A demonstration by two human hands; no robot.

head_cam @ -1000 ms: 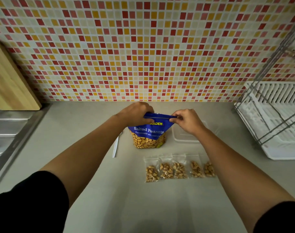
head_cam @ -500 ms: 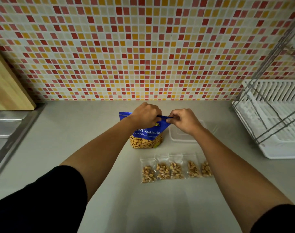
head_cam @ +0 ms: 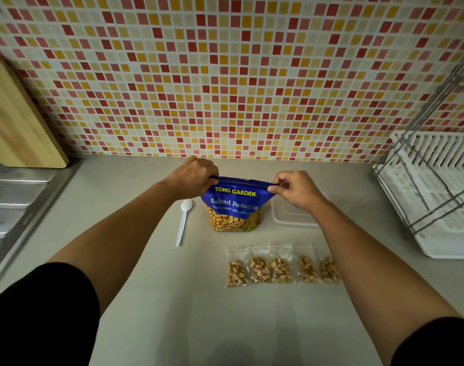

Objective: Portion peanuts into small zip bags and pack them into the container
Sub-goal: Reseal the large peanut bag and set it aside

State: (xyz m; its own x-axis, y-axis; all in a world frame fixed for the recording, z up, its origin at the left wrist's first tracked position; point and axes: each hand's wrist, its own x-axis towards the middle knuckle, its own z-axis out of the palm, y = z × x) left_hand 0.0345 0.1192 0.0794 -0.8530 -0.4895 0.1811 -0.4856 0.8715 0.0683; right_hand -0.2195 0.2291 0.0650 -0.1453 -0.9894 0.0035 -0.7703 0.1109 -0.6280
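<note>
A blue salted peanuts pouch (head_cam: pixel 234 204) stands upright on the grey counter, peanuts showing through its lower window. My left hand (head_cam: pixel 192 175) pinches the pouch's top left corner and my right hand (head_cam: pixel 295 188) pinches its top right corner. Several small zip bags of peanuts (head_cam: pixel 281 268) lie in a row in front of the pouch. A clear plastic container (head_cam: pixel 291 216) sits right of the pouch, partly behind my right wrist. A white plastic spoon (head_cam: pixel 183 220) lies left of the pouch.
A white dish rack with a metal frame (head_cam: pixel 434 191) stands at the right. A steel sink drainboard (head_cam: pixel 16 199) and a wooden cutting board (head_cam: pixel 16 117) are at the left. The tiled wall (head_cam: pixel 225 75) rises behind the counter.
My left hand slid from the middle of the pouch's top back to its left corner, uncovering the brand name. My right hand kept its pinch on the right corner.
</note>
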